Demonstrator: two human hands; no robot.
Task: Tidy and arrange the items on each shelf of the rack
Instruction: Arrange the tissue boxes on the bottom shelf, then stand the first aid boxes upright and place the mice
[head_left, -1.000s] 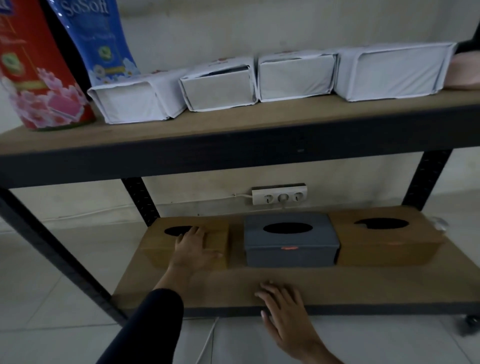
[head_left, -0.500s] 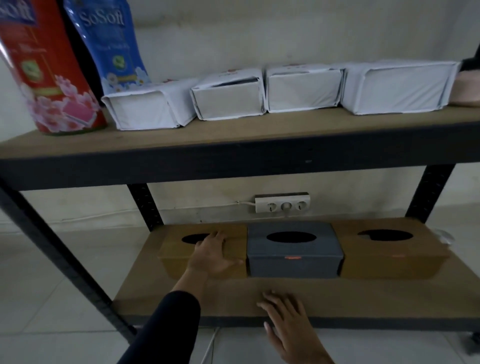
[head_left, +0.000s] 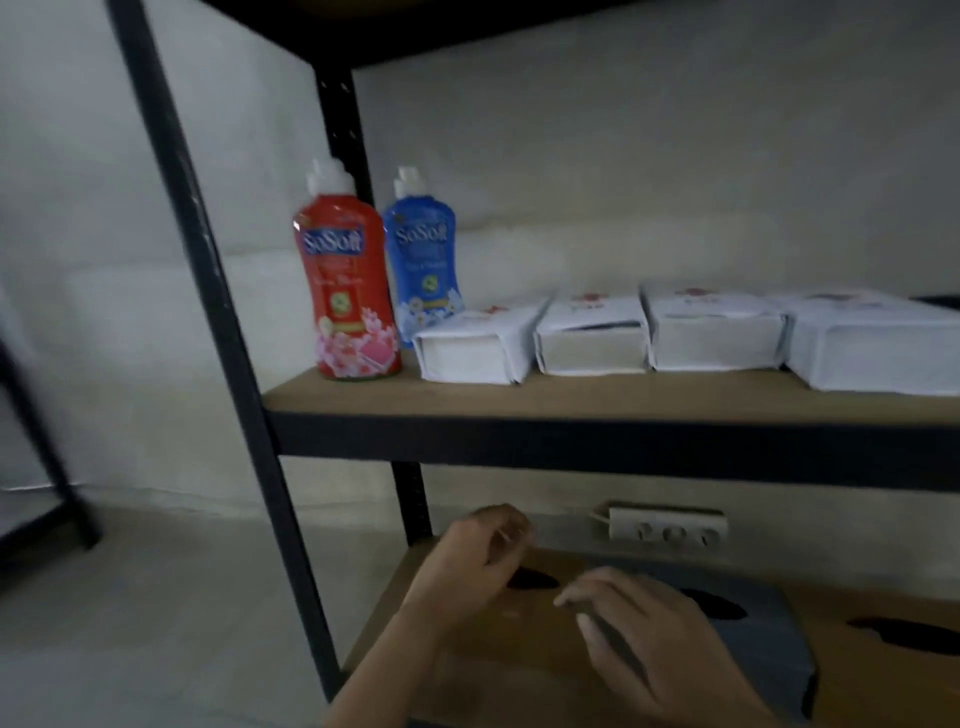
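On the middle shelf (head_left: 571, 400) stand a red SoSoft bottle (head_left: 347, 291) and, behind it, a blue SoSoft bottle (head_left: 423, 254). To their right lie several white packs (head_left: 592, 340) in a row. The bottom shelf holds a brown tissue box (head_left: 524, 623), a grey tissue box (head_left: 758, 639) and a second brown tissue box (head_left: 883, 691) side by side. My left hand (head_left: 467, 561) hovers over the left brown box with its fingers curled in and nothing in it. With flat fingers, my right hand (head_left: 644, 644) lies over the seam between the brown and grey boxes.
The rack's black front post (head_left: 218, 312) runs down the left side and a rear post (head_left: 343, 119) stands behind the bottles. A white power strip (head_left: 667, 530) sits against the wall behind the bottom shelf. A dark frame (head_left: 47, 467) stands on the floor at far left.
The view has swung up and to the left. My left hand has lifted off the left brown box and curled. My right hand has moved from the shelf's front edge up over the boxes.
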